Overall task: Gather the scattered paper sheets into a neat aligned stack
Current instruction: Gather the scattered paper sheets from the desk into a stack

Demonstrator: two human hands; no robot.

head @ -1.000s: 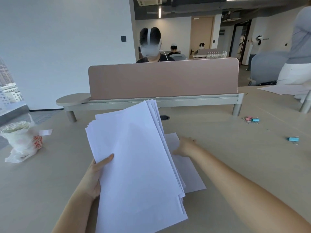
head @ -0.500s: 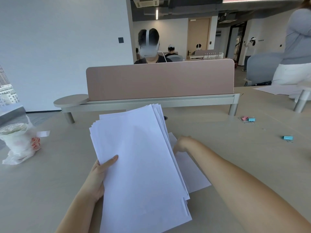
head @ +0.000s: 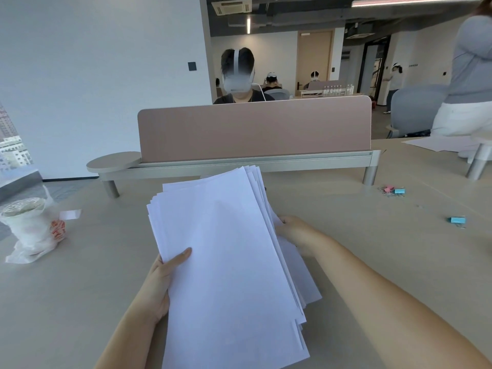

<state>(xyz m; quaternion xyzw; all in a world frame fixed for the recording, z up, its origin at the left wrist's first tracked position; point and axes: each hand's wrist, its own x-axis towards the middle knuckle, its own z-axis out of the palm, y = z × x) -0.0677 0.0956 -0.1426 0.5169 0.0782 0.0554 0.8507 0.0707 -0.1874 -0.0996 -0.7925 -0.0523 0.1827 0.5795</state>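
Observation:
A loose stack of white paper sheets is held up above the desk, its edges fanned and uneven. My left hand grips the stack's left edge, thumb on top. My right hand is at the stack's right edge, fingers curled on a single white sheet that sticks out from under the stack. Most of that sheet is hidden behind the stack.
A pink divider panel on a metal rail crosses the beige desk. A bagged cup stands at the left. Binder clips and a blue clip lie at the right. A person sits behind the divider; another stands far right.
My right hand has drawn back toward the stack with the single sheet, which now lies closer under the stack. The stack has shifted slightly right in my left hand.

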